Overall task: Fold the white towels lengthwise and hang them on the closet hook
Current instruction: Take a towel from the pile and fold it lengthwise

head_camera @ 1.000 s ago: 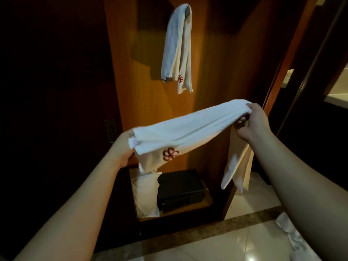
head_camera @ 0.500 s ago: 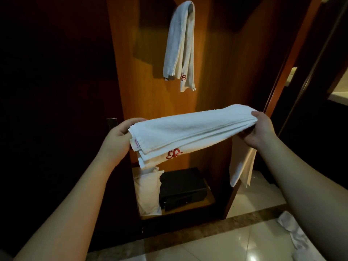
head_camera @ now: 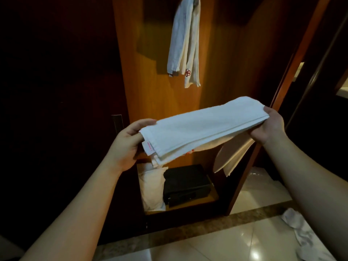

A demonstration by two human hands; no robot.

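Observation:
A white towel [head_camera: 203, 127], folded into a long narrow strip, stretches between my two hands in front of the open closet. My left hand [head_camera: 126, 146] grips its near left end, where a small pink label shows. My right hand [head_camera: 269, 127] grips the far right end, and a loose tail of the towel [head_camera: 231, 157] hangs below it. Another folded white towel [head_camera: 185, 46] with a red emblem hangs from the hook [head_camera: 195, 0] at the top of the wooden closet back.
On the closet floor sit a black safe [head_camera: 186, 183] and a white bag [head_camera: 152, 189]. A wooden closet side panel [head_camera: 293, 76] stands to the right. Crumpled white cloth [head_camera: 305, 234] lies on the glossy tiled floor at lower right. The left side is dark.
The towel has been brought flatter and more level, its layers squared up. My left hand has shifted right and under its end; the red emblem is now mostly hidden underneath.

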